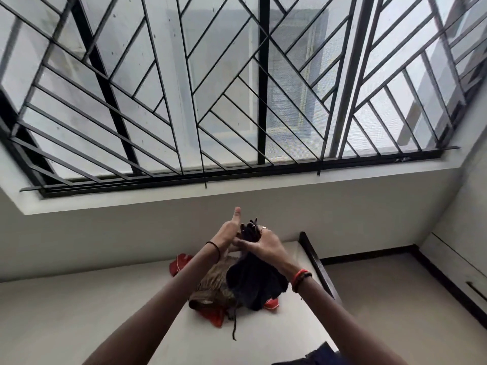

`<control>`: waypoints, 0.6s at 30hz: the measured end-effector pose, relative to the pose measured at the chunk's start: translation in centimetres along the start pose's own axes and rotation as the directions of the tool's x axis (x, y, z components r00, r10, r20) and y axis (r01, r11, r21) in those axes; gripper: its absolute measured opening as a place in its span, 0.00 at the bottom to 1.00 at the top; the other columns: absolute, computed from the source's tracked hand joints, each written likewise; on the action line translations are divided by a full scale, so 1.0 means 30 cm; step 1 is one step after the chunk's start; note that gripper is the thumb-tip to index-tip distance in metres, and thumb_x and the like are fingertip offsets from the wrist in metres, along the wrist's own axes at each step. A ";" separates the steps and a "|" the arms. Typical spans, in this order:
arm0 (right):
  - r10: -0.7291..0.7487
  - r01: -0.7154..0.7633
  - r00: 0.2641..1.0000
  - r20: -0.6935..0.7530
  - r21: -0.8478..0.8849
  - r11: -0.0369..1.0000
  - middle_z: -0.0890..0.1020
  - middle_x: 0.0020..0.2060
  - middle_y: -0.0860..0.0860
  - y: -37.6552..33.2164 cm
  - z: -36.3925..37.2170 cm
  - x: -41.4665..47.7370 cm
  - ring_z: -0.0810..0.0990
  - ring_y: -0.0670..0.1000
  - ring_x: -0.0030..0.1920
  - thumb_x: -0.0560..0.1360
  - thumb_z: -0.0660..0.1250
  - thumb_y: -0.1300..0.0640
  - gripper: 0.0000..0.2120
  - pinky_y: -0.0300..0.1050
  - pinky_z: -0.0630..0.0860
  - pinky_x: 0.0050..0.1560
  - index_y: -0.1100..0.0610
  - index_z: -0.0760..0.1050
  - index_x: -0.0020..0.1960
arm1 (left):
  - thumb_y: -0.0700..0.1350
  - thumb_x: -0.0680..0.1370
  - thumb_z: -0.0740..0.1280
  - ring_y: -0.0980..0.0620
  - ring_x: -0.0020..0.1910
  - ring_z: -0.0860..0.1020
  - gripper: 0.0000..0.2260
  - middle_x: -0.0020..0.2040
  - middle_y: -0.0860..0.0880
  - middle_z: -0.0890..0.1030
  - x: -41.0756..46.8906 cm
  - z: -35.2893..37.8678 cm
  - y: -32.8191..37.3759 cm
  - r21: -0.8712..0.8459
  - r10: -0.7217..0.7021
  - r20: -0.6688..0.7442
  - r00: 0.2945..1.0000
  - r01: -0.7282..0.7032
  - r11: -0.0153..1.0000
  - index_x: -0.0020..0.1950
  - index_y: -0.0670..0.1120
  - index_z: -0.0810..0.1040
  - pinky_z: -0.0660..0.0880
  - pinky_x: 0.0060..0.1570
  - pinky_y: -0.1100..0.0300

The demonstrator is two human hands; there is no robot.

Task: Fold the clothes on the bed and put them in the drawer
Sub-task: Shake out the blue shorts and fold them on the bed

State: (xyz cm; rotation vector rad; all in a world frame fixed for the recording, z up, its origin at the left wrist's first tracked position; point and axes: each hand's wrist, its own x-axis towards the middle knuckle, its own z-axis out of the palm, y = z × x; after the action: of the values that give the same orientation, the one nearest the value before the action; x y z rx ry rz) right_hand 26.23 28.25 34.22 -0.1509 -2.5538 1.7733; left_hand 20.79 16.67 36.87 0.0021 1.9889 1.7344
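Head view looks up past the hands to a barred window [237,88]. The dark garment [255,280] hangs in the air above the bed [105,299], directly over the pile that is yet to be folded. That pile is a brown patterned garment [213,283] lying on a red garment [179,264].

The right hand [266,245] has its grip closed round the garment's bunched top. The left hand [232,231] sits against the same bunch with its thumb pointing up. Its fingers are hidden behind the cloth, so I cannot tell whether that grip is closed on it.

The step in hand looks like opening the piece out for folding. To do it well, each hand should find a separate corner or hem end. The hands should then move apart so the cloth drops flat rather than roped, and lay it on a bare part of the bed beside the pile. A thin dark cord [234,325] trails down near the pile and should be tucked in so it does not snag.

No brand, label or writing can be read. White marks on the red cloth are too small to make out.
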 end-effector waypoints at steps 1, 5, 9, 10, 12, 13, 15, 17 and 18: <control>-0.018 0.018 1.000 -0.005 -0.004 1.000 0.83 0.47 0.46 0.005 -0.001 0.002 0.80 0.42 0.47 0.64 0.78 0.47 0.24 0.24 0.70 0.40 0.56 0.77 0.55 | 0.64 0.79 0.49 0.47 0.40 0.75 0.26 0.38 0.44 0.74 -0.005 0.001 0.003 -0.030 -0.009 0.016 1.000 0.010 1.000 0.40 0.45 0.73 0.75 0.40 0.55; -0.050 0.050 0.997 -0.059 -0.003 0.999 0.83 0.42 0.48 0.020 -0.051 0.021 0.80 0.44 0.43 0.68 0.76 0.59 0.12 0.35 0.75 0.44 0.57 0.80 0.50 | 0.58 0.83 0.47 0.47 0.36 0.81 0.15 0.39 0.41 0.80 -0.016 -0.009 0.000 -0.079 -0.029 0.101 0.994 0.037 0.996 0.59 0.49 0.64 0.79 0.35 0.59; -0.004 -0.005 1.000 0.031 0.273 0.962 0.85 0.38 0.49 0.039 -0.113 0.000 0.81 0.45 0.41 0.72 0.70 0.67 0.07 0.44 0.78 0.48 0.58 0.81 0.48 | 0.56 0.81 0.56 0.52 0.40 0.84 0.23 0.41 0.47 0.85 -0.004 -0.067 -0.028 0.080 0.121 0.231 0.965 -0.143 0.987 0.70 0.43 0.65 0.78 0.50 0.57; 0.022 -0.029 0.999 0.028 0.318 0.948 0.85 0.41 0.52 0.050 -0.126 -0.002 0.82 0.49 0.44 0.72 0.70 0.65 0.06 0.49 0.78 0.53 0.60 0.80 0.49 | 0.61 0.76 0.62 0.55 0.44 0.83 0.30 0.43 0.50 0.85 -0.003 -0.091 -0.036 0.147 0.209 0.245 0.947 -0.250 0.957 0.72 0.44 0.64 0.76 0.55 0.57; 0.049 -0.064 0.998 0.047 0.403 0.913 0.84 0.47 0.58 0.059 -0.155 -0.011 0.81 0.55 0.48 0.73 0.70 0.63 0.07 0.56 0.76 0.59 0.60 0.80 0.51 | 0.68 0.62 0.70 0.57 0.56 0.77 0.46 0.55 0.51 0.81 0.008 -0.144 -0.055 0.312 0.357 0.291 0.888 -0.440 0.842 0.74 0.50 0.59 0.69 0.63 0.58; 0.050 -0.078 0.996 0.075 0.452 0.888 0.83 0.48 0.59 0.056 -0.167 -0.019 0.82 0.55 0.48 0.73 0.69 0.63 0.07 0.55 0.77 0.58 0.60 0.80 0.51 | 0.69 0.58 0.71 0.57 0.63 0.72 0.51 0.62 0.50 0.76 0.017 -0.169 -0.069 0.422 0.387 0.324 0.863 -0.498 0.758 0.75 0.53 0.56 0.63 0.67 0.58; 0.026 -0.101 0.989 0.146 0.539 0.836 0.84 0.47 0.58 0.041 -0.189 -0.039 0.83 0.53 0.46 0.72 0.69 0.63 0.08 0.48 0.80 0.50 0.60 0.79 0.51 | 0.72 0.55 0.71 0.55 0.72 0.61 0.56 0.72 0.51 0.65 0.037 -0.208 -0.105 0.642 0.338 0.405 0.850 -0.527 0.556 0.76 0.58 0.48 0.51 0.71 0.51; -0.026 -0.107 0.976 0.217 0.578 0.809 0.84 0.47 0.57 0.020 -0.211 -0.058 0.83 0.52 0.46 0.69 0.71 0.60 0.12 0.43 0.80 0.46 0.60 0.79 0.52 | 0.71 0.56 0.71 0.53 0.76 0.51 0.56 0.77 0.52 0.58 0.049 -0.224 -0.149 0.785 0.220 0.448 0.866 -0.499 0.367 0.75 0.63 0.41 0.41 0.72 0.42; -0.050 -0.107 0.968 0.246 0.587 0.803 0.84 0.48 0.58 0.009 -0.222 -0.065 0.83 0.53 0.47 0.67 0.74 0.57 0.16 0.44 0.80 0.47 0.61 0.79 0.53 | 0.68 0.60 0.72 0.53 0.77 0.49 0.54 0.78 0.52 0.56 0.056 -0.230 -0.172 0.819 0.173 0.452 0.875 -0.484 0.308 0.73 0.65 0.38 0.39 0.71 0.40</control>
State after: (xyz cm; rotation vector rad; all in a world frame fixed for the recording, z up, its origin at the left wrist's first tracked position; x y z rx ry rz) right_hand 28.72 34.37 36.38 0.0603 -1.9728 2.6546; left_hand 18.43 9.81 31.92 1.0745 2.5494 0.4427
